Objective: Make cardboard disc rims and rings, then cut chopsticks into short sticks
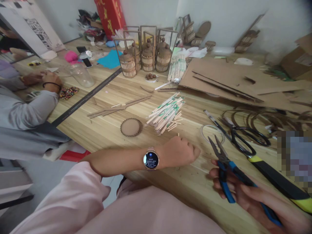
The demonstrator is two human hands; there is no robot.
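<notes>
My left hand [181, 151] is closed in a fist over the near part of the table, its back turned up and a watch [151, 160] on the wrist. A small pale stick end shows just behind its knuckles; whether the fist holds it is hidden. In my right hand [253, 198] are long-nose pliers [225, 165] with blue and black handles, jaws slightly apart and pointing away from me. Beyond my left hand lie a pile of wrapped chopsticks [165, 113], short cut sticks [175, 123] and a round brown tray-like piece [131, 127].
Scissors [243, 136], a clear ring [212, 134] and a black-and-yellow handled tool [278, 178] lie at right. Small lidded baskets [148, 60] stand behind, near cardboard [219, 74]. A co-worker's hands [50, 79] are at left, by a glass jar [83, 76].
</notes>
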